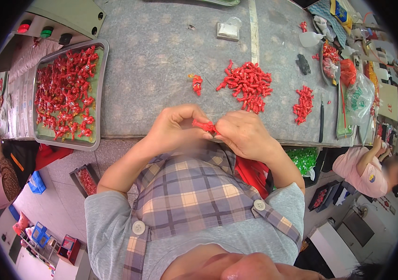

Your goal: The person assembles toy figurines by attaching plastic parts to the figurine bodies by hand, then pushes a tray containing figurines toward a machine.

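Between my two hands, just over the table's near edge, is a small red plastic figure part (203, 125). My left hand (179, 123) pinches it at its left end. The fingers of my right hand (242, 132) close on its other end. Straight ahead lies a single red figure (197, 86) with a bit of orange at its top. A large heap of small red parts (248, 84) sits beyond my right hand. Farther right is a smaller heap of red pieces (303, 105).
At the left, a metal tray (103, 88) holds rows of red figures. Along the right lie a black pen-like tool (321, 119), a dark lump (303, 64) and clear plastic bags (362, 100). A small white pad (228, 31) lies far back. Other people sit at both sides.
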A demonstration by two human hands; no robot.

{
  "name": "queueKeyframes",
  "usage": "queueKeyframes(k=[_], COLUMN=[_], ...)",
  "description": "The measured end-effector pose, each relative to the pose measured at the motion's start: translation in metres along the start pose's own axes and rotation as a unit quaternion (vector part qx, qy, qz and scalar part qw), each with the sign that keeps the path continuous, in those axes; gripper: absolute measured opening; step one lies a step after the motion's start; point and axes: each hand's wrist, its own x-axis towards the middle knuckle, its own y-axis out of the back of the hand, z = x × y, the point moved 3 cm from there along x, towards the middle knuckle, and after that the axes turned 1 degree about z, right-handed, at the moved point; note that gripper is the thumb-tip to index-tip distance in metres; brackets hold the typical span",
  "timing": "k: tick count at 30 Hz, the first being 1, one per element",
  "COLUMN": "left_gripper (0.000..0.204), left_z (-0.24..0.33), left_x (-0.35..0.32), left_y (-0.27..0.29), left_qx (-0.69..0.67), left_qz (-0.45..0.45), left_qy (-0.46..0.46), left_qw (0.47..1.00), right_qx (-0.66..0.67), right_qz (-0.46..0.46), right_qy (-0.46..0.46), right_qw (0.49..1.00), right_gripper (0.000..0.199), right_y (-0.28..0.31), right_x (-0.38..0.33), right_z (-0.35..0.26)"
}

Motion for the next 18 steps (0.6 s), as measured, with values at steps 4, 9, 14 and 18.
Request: queueKeyframes(k=[4, 9, 14, 18], left_gripper=[0.018, 0.019, 0.019, 0.019], left_z=[0.011, 0.017, 0.017, 0.017], left_x=[0.001, -0.005, -0.007, -0.007], left_y=[0.003, 0.003, 0.002, 0.001], left_qx=[0.212, 0.301, 0.338, 0.332], left_qz=[-0.002, -0.002, 0.011, 0.017], left_qy=[-0.237, -0.359, -0.415, -0.411], left_qw=[0.948, 0.883, 0.845, 0.849], right_qx=[-0.09, -0.168, -0.185, -0.192], right_qz=[0.023, 0.019, 0.019, 0.007], right_qy=[0.063, 0.108, 0.114, 0.101], right_qw=[0.994, 0.98, 0.976, 0.976], right_gripper=[0.015, 0.011, 0.01, 0.01], right_y=[-0.001, 0.003, 0.005, 0.003], right_x=[-0.001, 0.001, 0.003, 0.003], right_z=[-0.001, -0.01, -0.013, -0.014])
